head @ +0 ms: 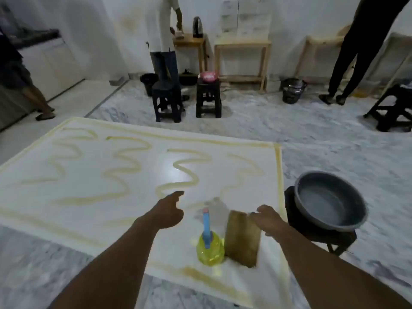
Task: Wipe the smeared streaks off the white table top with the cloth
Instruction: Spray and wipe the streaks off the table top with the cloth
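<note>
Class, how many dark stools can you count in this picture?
4. The left stool and pink-topped stool stand beyond the table; a third stool is at the right edge; a fourth stool is under the grey basin. Others may be hidden.

The white table top (89, 219) bears yellowish streaks (121, 171), a spray bottle (210, 248) and a brown cloth (243, 239).

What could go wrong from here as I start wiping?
1. The yellow plastic spray bottle with the blue trigger stands right beside the brown cloth; pulling the cloth away may tip it.
2. The right hand is at the cloth near the white table top's right edge, where the round grey basin sits on a black stool; a wide sweep could knock it.
</note>
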A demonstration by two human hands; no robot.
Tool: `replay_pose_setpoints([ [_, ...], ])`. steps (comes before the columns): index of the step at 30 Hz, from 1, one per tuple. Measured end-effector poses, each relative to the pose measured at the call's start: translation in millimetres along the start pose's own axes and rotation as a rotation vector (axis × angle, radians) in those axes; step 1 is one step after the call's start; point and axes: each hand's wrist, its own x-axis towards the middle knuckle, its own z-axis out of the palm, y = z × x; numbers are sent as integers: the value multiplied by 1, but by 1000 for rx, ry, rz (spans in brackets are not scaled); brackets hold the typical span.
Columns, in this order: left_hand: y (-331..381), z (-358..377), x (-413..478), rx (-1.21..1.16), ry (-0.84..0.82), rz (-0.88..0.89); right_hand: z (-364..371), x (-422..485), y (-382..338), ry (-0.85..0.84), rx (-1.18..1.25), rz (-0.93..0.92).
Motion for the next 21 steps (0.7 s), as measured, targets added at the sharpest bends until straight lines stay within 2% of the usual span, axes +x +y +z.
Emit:
replay_pose_setpoints([
  [1,-13,15,-3,60,-88,-18,23,7,15,-16,23,68],
  [4,-42,63,-15,98,-284,-44,77,16,42,165,73,286],
  [8,-36,105,-18,-125,-220,32,96,6,36,333,221,413],
  [11,-15,121,-16,-330,-94,89,101,17,36,251,296,386],
  [16,0,124,-6,-350,123,164,85,21,29,129,484,248],
  [18,-3,120,-1,-369,131,201,71,12,23,10,717,242],
  [21,-15,106,7,-416,25,271,50,-7,25,-155,1035,181],
])
